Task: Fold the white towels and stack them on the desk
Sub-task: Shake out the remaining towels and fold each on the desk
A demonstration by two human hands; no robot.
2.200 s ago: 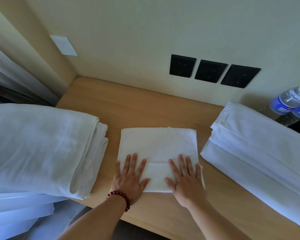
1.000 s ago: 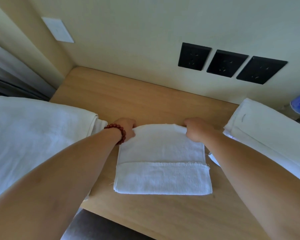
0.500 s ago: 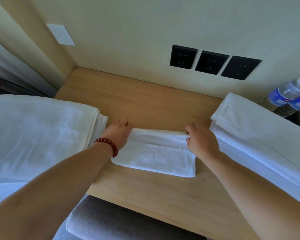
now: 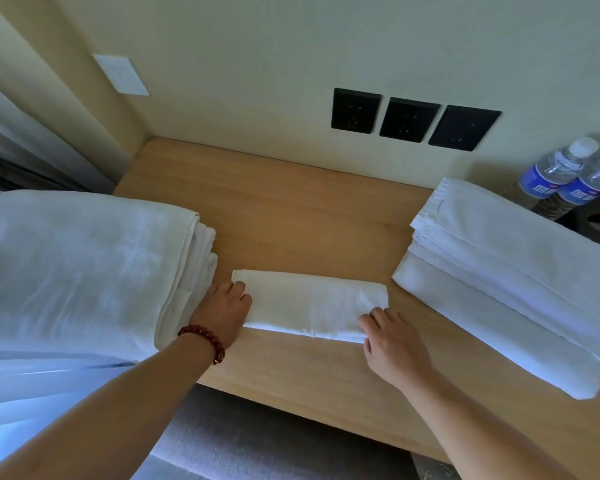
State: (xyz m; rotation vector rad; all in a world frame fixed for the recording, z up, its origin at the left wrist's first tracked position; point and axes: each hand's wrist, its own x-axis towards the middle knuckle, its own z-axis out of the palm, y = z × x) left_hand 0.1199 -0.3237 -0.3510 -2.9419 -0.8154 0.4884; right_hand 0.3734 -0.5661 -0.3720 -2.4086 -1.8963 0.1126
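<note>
A small white towel [image 4: 309, 303] lies as a narrow folded strip across the middle of the wooden desk [image 4: 291, 216]. My left hand [image 4: 222, 310], with a red bead bracelet on the wrist, holds the strip's left end with curled fingers. At the right front corner of the strip, my right hand [image 4: 392, 337] rests with relaxed fingers on the cloth. To the right, a stack of folded white towels [image 4: 499, 271] sits on the desk. On the left is a thick pile of larger white towels [image 4: 84, 265].
Two water bottles [image 4: 568, 178] with blue labels stand at the back right beside the stack. Three black wall sockets [image 4: 409, 119] sit above the desk's rear edge. A grey seat [image 4: 257, 445] shows below the front edge. Bare wood lies behind the strip.
Both hands pulled the towel's far edge toward me, folding it from a square into a narrow strip. The hands have moved to the strip's ends, the right one now resting flat.
</note>
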